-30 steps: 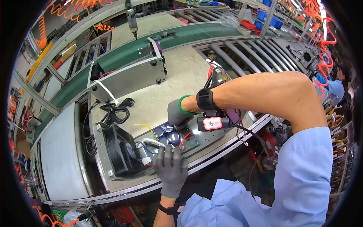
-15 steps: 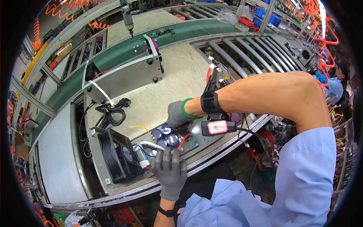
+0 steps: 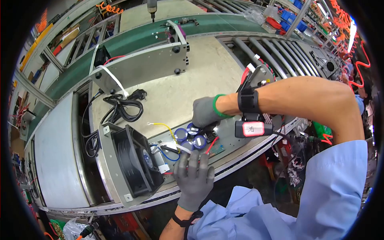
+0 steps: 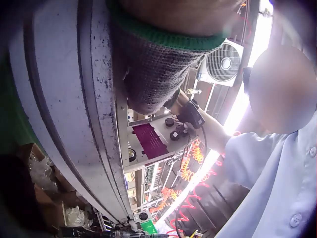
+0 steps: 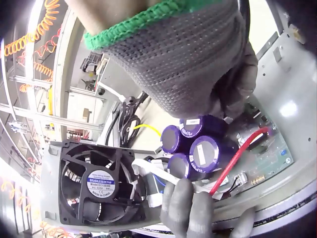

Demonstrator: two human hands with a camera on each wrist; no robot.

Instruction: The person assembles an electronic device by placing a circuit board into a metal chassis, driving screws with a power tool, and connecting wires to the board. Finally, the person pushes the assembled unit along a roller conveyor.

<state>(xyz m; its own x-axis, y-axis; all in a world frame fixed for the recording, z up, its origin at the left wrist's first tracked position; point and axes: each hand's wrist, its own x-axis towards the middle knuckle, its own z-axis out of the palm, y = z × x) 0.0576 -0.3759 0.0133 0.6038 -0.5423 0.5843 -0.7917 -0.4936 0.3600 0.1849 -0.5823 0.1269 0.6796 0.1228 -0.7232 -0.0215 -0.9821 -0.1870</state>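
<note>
My right hand (image 3: 206, 112), in a grey glove with a green cuff, reaches down behind purple capacitors (image 3: 199, 141) on a circuit board (image 5: 275, 161). Its fingers (image 5: 240, 91) are bent toward the board, and I cannot tell what they hold. My left hand (image 3: 194, 180), gloved too, lies at the near edge of the metal chassis (image 3: 236, 140). The left fingertips (image 5: 178, 198) touch near the white sleeved cable (image 5: 156, 171) and the red wire (image 5: 230, 166). A black fan (image 3: 136, 160) stands at the chassis's left end.
Behind, a second metal chassis (image 3: 140, 66) stands on the worktop (image 3: 168, 96), near a coiled black power cord (image 3: 124, 108). A yellow wire (image 3: 166, 127) sticks up beside the capacitors. Rollers (image 3: 264, 52) lie at the back right; a power screwdriver (image 3: 152, 8) hangs above the green belt (image 3: 216, 26).
The head view has shifted, so the scene sits farther right in it. Both hands stay at about the same spots on the chassis, the right one by the capacitors.
</note>
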